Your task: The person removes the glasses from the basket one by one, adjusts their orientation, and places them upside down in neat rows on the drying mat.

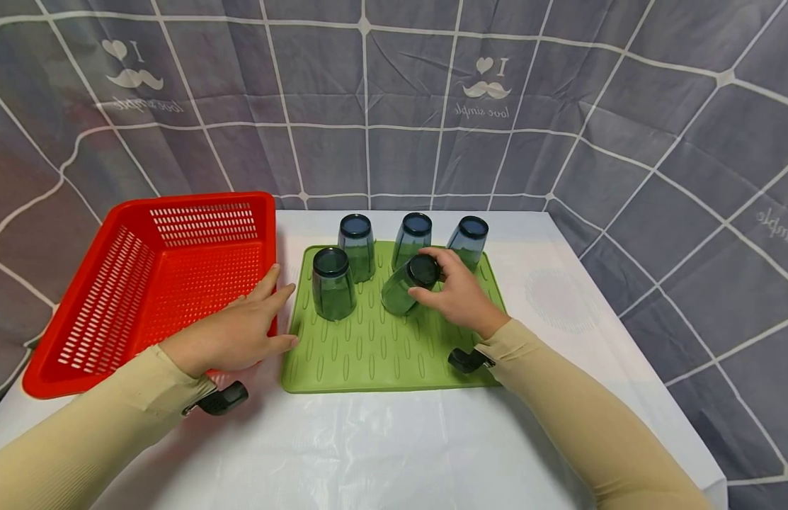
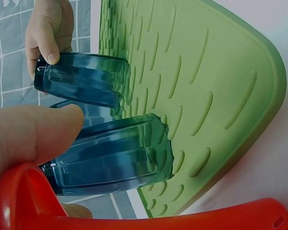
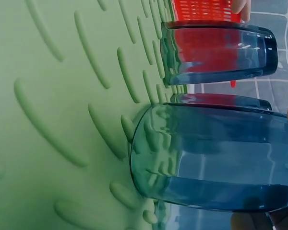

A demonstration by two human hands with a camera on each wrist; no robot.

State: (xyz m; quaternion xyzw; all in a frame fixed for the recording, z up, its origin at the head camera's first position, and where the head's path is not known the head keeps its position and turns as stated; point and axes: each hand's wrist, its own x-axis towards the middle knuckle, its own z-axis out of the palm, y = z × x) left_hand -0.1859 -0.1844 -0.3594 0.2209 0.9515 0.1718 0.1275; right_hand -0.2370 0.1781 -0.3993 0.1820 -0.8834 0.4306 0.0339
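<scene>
My right hand [image 1: 460, 289] grips a blue-green drinking glass [image 1: 400, 292] by its thick base, thumb on the near side and fingers behind. That glass is upside down and tilted on the green drying mat [image 1: 368, 368]; its lower rim meets the mat in the right wrist view. Over the right rim of the red basket [image 1: 270, 234] is my left hand [image 1: 241, 329], fingers spread and holding nothing. Nearest to it stands another upturned glass [image 1: 333, 287]. Behind are three more upturned glasses: one at back left [image 1: 357, 248], one in the middle [image 1: 414, 234], one at right [image 1: 469, 241].
The red basket, with slotted walls, takes up the left side of the white table [image 1: 343, 453]. A grey curtain [image 1: 406, 85] with white grid lines hangs behind and along the right. Both wrists carry black camera straps.
</scene>
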